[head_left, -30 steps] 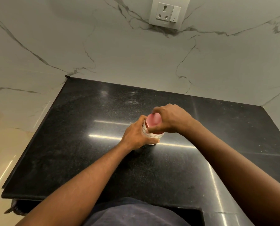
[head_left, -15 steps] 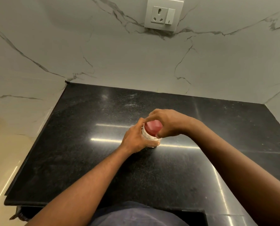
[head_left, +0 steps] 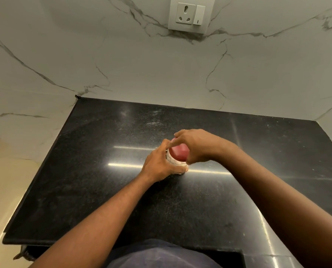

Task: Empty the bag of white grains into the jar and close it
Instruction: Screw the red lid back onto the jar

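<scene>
A small clear jar with white contents stands upright in the middle of the black counter. A red lid sits on top of the jar. My left hand grips the jar's body from the left. My right hand is curled over the red lid from the right, fingers wrapped round its far rim. Most of the jar is hidden behind both hands. No bag is in view.
A marble wall rises behind the counter, with a white socket and switch plate high up. The counter's front edge is close to my body, and its left edge drops off to a pale floor.
My right hand has turned on the red lid, its fingers now reaching further over the far side. The left hand keeps its hold on the jar. The camera view has tilted slightly.
</scene>
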Demonstrator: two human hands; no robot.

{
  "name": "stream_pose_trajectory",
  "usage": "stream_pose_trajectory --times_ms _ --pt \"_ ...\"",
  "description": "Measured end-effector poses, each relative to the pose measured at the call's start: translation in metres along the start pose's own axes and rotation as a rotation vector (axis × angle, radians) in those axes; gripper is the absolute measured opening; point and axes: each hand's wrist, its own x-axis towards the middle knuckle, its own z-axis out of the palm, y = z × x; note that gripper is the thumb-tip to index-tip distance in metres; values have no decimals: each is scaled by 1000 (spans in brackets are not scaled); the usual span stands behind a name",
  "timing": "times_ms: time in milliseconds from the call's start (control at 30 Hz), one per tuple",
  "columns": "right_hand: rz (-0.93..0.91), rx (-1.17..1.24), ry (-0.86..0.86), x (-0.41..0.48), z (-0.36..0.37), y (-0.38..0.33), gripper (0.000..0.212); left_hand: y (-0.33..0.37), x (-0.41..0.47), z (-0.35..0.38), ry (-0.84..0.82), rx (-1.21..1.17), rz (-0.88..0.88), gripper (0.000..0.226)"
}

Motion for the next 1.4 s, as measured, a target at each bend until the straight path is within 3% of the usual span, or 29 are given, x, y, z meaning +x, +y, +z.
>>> stream_pose_trajectory --times_ms 100,233,333,433,533,633,733,800,867,933,1067,1267,1333,1400 --pt "229 22 267 9 10 2 46 1 -1 -1 12 10 1 82" --pt "457 -61 357 14 18 10 69 2 0 -1 6 14 -4 81" --pt "242 99 262 3 21 22 47 1 1 -1 4 15 5 83" --pt "-30 227 30 -5 13 18 77 0 1 -1 10 27 13 86" --pt "-11 60 164 1 17 8 72 1 1 0 15 29 6 84" --pt "196 -14 304 11 15 0 65 3 0 0 18 33 -5 82" --pt "371 -104 324 20 15 -8 71 3 0 0 17 22 -20 82" --pt "348 -77 267 20 16 -5 66 2 1 0 9 18 -19 83" --pt "205 52 97 14 11 5 63 3 1 -1 11 29 0 84" --pt "38 120 -45 4 5 10 89 3 1 -1 4 20 8 88" --pt "2 62 132 4 10 12 82 4 0 -1 -16 16 3 84" --pt "226 -4 360 7 30 9 66 7 2 -6 -32 59 -37 82" --pt "229 -81 408 7 39 10 70 7 2 -6 -39 57 -38 83" --pt "204 -142 455 6 46 14 89 6 3 -5 -30 45 -40 81"
